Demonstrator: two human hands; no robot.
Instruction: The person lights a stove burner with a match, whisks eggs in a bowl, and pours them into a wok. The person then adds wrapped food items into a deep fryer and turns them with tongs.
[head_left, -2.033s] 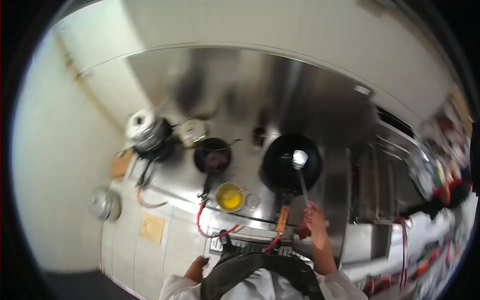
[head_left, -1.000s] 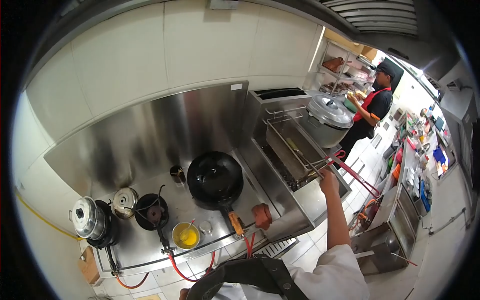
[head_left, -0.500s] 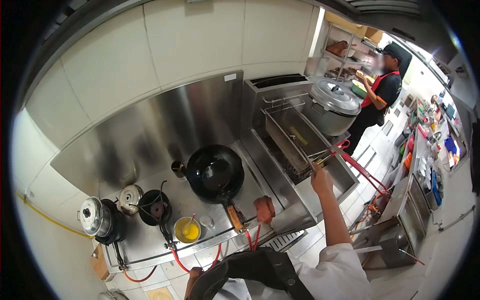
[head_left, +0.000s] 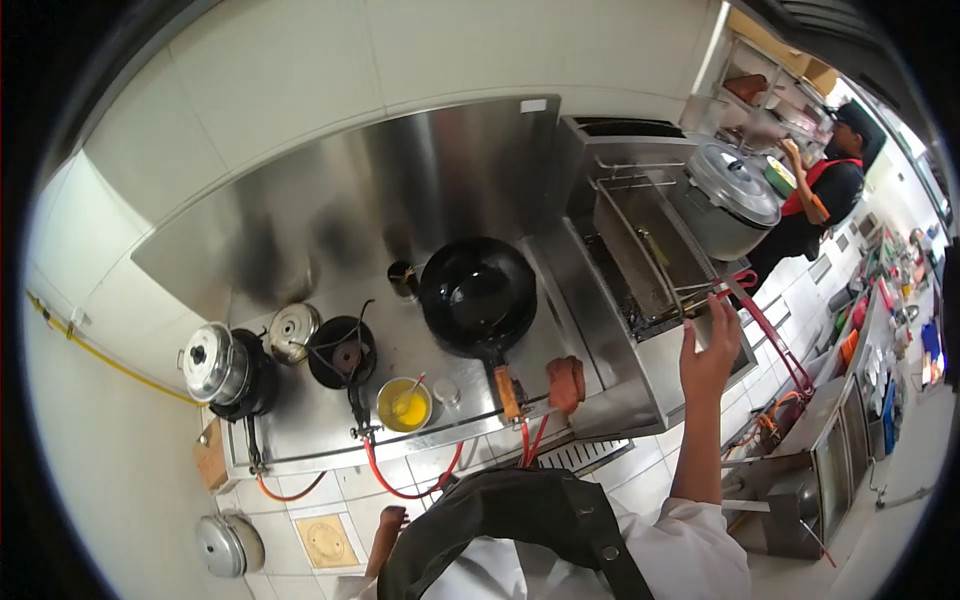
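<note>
Head view: right hand (head_left: 710, 350) raised at the fryer (head_left: 618, 350), thumb and fingers spread, nothing seen between them. Fryer basket (head_left: 668, 225), count 1, sits ahead of the fingertips, up and slightly left. Red handle (head_left: 778, 343) lies just beside the fingertips on the right, angled down and away; contact with it can't be made out. Left hand (head_left: 395, 518) low beside the black apron (head_left: 530, 500), well apart from the cookware, fingers curled; impossible to tell if anything is in it.

Counts, stovetop (head_left: 300, 410): 1 black wok (head_left: 480, 298), wooden handle (head_left: 508, 392) pointing at the person; 1 reddish cloth (head_left: 566, 384) right of that handle; 1 bowl (head_left: 403, 405) with yellow liquid and 1 utensil (head_left: 412, 390) leaning in it; 1 small clear container (head_left: 446, 392) just beside the bowl; 1 dark cup (head_left: 403, 280) near the wok's left side, contents too small to name; 1 uncovered burner (head_left: 342, 352) behind and left of the bowl; 1 loose lid (head_left: 294, 332) further left; 1 lidded silver pot (head_left: 212, 362) at the far left end.

Elsewhere: 1 large lidded pot (head_left: 735, 190) beyond the fryer; 1 pot on the floor (head_left: 228, 545), lower left. 1 co-worker (head_left: 830, 190) stands beyond the large pot, hand raised, 1 green bowl (head_left: 780, 178) near that hand.
</note>
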